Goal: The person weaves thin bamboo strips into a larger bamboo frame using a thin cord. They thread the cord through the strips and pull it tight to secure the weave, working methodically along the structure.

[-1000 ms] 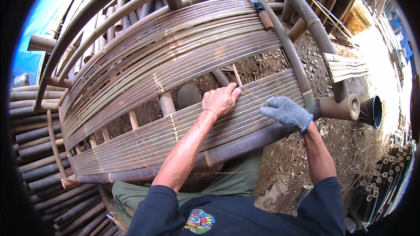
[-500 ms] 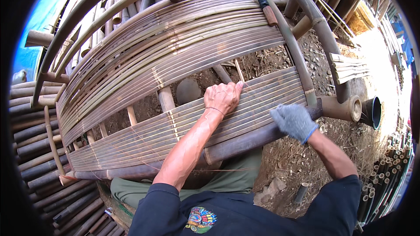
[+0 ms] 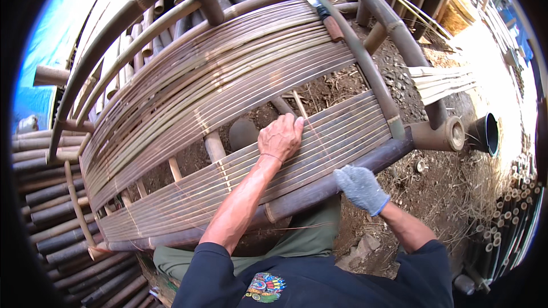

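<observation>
In front of me is a bamboo bench (image 3: 342, 185) with a seat of narrow bamboo slats (image 3: 342, 128) split by a lengthwise gap. My bare left hand (image 3: 281, 137) is closed over the slats' edge at this gap, its fingertips hidden beneath. A thin reddish cord (image 3: 323, 147) runs from beside that hand across the slats towards my right hand (image 3: 361, 189). The right hand wears a grey knitted glove and is closed on the cord, just by the front rail. More thin cord trails below the front rail, over my lap.
A knife (image 3: 319, 10) with a wooden handle lies on the bench's far right corner. Split bamboo strips (image 3: 442, 82) rest over the right arm frame. A dark bucket (image 3: 490, 135) stands at the right. Bamboo poles (image 3: 60, 217) are stacked at the left.
My gloved right hand has moved left and towards me, closer to the front rail. My left hand keeps its place on the slats. The whole view has shifted a little.
</observation>
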The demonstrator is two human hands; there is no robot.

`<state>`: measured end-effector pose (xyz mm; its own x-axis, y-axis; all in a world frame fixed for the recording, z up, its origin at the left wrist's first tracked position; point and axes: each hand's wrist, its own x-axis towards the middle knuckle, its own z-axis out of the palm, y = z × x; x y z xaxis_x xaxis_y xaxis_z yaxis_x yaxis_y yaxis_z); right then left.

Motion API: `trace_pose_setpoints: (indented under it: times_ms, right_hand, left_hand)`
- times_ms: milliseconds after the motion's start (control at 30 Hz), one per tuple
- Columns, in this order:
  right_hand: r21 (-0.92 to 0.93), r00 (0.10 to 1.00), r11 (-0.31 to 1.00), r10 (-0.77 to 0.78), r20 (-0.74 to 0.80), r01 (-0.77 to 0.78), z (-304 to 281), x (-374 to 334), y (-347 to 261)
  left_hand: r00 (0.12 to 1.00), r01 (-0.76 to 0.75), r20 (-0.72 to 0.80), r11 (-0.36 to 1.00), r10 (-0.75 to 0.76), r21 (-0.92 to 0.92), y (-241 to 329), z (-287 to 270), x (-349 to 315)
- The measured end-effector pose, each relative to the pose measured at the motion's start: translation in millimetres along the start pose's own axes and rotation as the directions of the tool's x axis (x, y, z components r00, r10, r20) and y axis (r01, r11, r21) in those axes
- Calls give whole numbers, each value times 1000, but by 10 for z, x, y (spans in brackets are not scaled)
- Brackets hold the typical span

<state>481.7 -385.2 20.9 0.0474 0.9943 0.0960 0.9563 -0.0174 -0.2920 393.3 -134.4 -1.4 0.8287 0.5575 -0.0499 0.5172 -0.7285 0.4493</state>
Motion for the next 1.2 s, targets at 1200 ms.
trace_pose_setpoints:
  times_ms: [1200]
  right_hand:
    - [-124, 414, 406, 781, -468, -906, -207, -1318, 11]
  left_hand:
    - [932, 98, -348, 852, 103, 513, -2199, -1202, -1090]
